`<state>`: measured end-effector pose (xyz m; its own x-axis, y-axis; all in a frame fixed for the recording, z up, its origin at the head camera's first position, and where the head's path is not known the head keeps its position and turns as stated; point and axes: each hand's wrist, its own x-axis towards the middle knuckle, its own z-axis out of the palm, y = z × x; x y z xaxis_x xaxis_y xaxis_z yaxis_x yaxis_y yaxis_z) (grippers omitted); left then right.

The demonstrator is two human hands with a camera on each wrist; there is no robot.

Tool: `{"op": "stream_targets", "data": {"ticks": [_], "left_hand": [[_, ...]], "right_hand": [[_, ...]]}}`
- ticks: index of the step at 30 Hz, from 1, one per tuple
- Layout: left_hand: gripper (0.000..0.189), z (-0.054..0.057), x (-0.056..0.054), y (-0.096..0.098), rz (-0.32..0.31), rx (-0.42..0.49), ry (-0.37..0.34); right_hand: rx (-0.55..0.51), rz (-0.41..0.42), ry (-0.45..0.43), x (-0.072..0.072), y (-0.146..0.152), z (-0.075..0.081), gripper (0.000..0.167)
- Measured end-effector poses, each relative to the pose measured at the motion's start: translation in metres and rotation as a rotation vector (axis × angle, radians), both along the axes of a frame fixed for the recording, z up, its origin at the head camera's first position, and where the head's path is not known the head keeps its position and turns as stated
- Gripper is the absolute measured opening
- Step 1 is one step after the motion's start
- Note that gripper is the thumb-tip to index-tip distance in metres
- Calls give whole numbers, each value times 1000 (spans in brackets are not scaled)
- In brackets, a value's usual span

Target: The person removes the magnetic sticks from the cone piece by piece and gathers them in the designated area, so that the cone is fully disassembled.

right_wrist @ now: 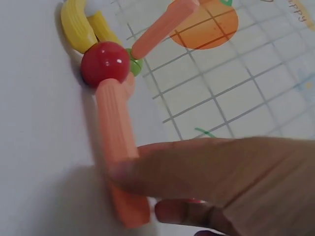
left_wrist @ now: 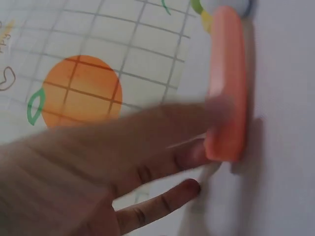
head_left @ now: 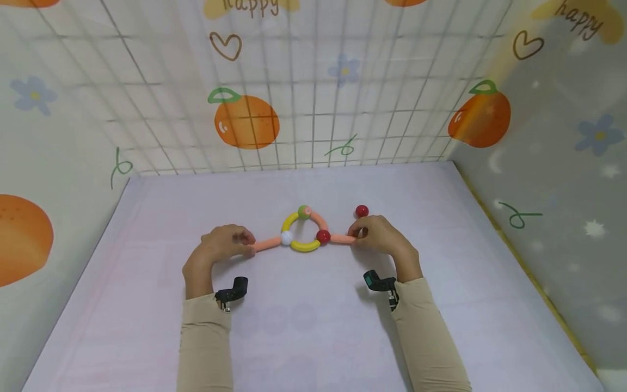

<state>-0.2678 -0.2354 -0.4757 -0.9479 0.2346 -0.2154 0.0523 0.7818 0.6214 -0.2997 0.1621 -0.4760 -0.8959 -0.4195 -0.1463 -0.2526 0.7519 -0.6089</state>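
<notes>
A toy ring of curved rods and balls lies on the table. Its yellow rod point(head_left: 305, 246) joins a white ball point(head_left: 286, 237) to a red ball point(head_left: 323, 236), and a green ball point(head_left: 302, 212) sits at the top. From the green ball a straight orange rod point(right_wrist: 165, 27) stands up. My left hand point(head_left: 226, 243) pinches the outer end of the left orange rod point(left_wrist: 229, 64), which meets the white ball. On the other side, my right hand point(head_left: 378, 235) pinches the right orange rod point(right_wrist: 115, 123), which runs to the red ball.
A loose red ball point(head_left: 362, 210) lies just beyond my right hand. Behind the table hangs a grid-patterned cloth point(head_left: 313, 125) with printed oranges, and patterned side walls stand left and right. A small black camera point(head_left: 232, 291) sits at each wrist.
</notes>
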Motion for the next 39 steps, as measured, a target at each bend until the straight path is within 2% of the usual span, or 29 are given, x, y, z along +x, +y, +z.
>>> {"op": "stream_targets", "data": {"ticks": [2, 5, 9, 12, 14, 17, 19, 21, 26, 30, 39], "left_hand": [[32, 0, -2, 5, 5, 57, 29], [39, -3, -8, 20, 29, 143, 132], [40, -12, -22, 47, 70, 239, 282], [38, -20, -32, 66, 87, 313, 337], [39, -25, -38, 77, 89, 306, 367], [42, -30, -44, 93, 73, 192, 422], [42, -33, -47, 104, 59, 113, 450], [41, -35, -49, 113, 54, 74, 462], [36, -39, -50, 123, 85, 91, 462], [34, -44, -51, 124, 113, 94, 484], [32, -51, -52, 124, 125, 93, 519]], "right_hand": [[8, 14, 2, 1, 0, 4, 18], [-22, 11, 48, 2, -2, 11, 23], [-125, -29, 216, 4, -13, 22, 26], [-212, -33, 382, 7, -27, 28, 24], [-261, -26, 479, 9, -40, 28, 23], [-293, -2, 572, 11, -56, 27, 23], [-299, 2, 585, 11, -64, 27, 24], [-302, 14, 573, 11, -70, 27, 26], [-279, 40, 545, 9, -85, 24, 29], [-261, 69, 567, 8, -92, 18, 25], [-213, 90, 633, 9, -100, 12, 18]]}}
